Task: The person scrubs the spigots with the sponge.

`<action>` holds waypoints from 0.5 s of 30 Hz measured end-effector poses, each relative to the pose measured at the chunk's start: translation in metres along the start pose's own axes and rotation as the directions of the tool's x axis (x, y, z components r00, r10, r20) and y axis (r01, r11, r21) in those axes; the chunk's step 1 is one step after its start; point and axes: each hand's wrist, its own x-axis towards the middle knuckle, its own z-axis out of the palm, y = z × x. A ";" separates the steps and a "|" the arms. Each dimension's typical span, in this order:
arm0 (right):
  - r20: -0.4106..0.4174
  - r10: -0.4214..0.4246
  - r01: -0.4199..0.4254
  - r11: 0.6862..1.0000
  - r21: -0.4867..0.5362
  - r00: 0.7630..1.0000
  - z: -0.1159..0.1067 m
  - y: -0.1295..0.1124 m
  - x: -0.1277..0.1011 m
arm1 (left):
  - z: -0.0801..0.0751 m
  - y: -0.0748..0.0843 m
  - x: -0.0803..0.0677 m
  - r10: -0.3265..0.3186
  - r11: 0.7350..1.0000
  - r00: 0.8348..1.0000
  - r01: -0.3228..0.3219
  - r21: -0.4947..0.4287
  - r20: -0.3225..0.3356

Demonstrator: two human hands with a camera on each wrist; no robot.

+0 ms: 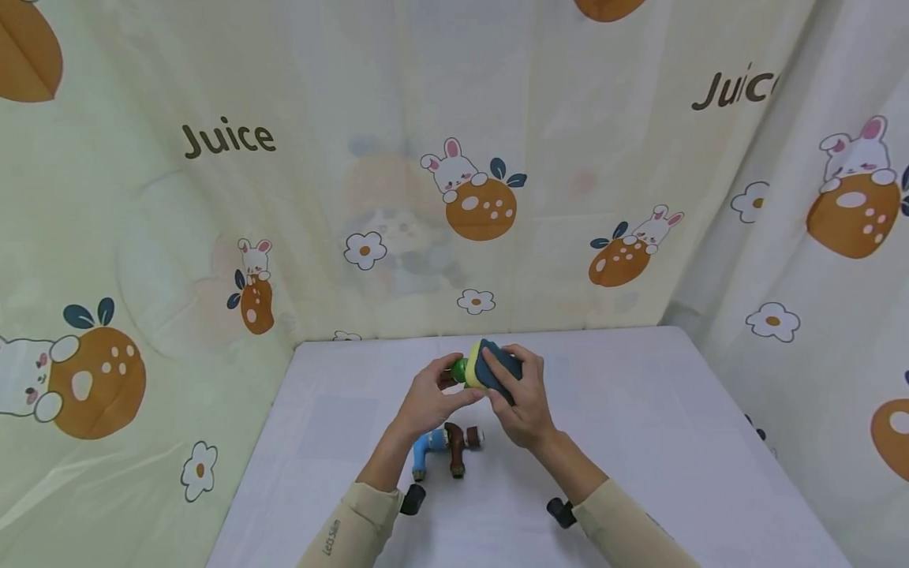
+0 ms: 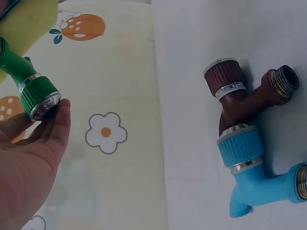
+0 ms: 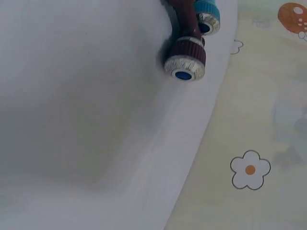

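Note:
My left hand [image 1: 430, 399] grips a green faucet [image 2: 38, 98] by its ribbed knob end, held up above the table. In the left wrist view, the fingers of the left hand [image 2: 33, 153] curl around the knob's silver cap. My right hand [image 1: 527, 401] holds a sponge [image 1: 474, 374], yellow on one side and dark blue on the other, against the green faucet's body. Much of the faucet is hidden behind the sponge and fingers in the head view. The right wrist view shows neither the right hand nor the sponge.
On the white table [image 1: 596, 394], a light blue faucet [image 2: 254, 177] and a dark brown faucet [image 2: 240, 103] lie side by side, below the hands in the head view. A printed curtain [image 1: 554, 268] hangs behind the table and along both sides.

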 end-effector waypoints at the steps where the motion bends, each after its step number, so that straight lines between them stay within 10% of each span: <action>1: 0.022 -0.004 0.005 1.000 -0.022 1.000 -0.001 0.000 0.000 | 0.001 0.000 0.000 0.005 1.000 1.000 -0.005 0.012 0.000; 15: 0.137 0.047 -0.006 0.958 -0.285 0.989 -0.007 0.011 0.005 | 0.000 -0.005 -0.003 0.039 0.991 0.999 -0.038 0.128 -0.008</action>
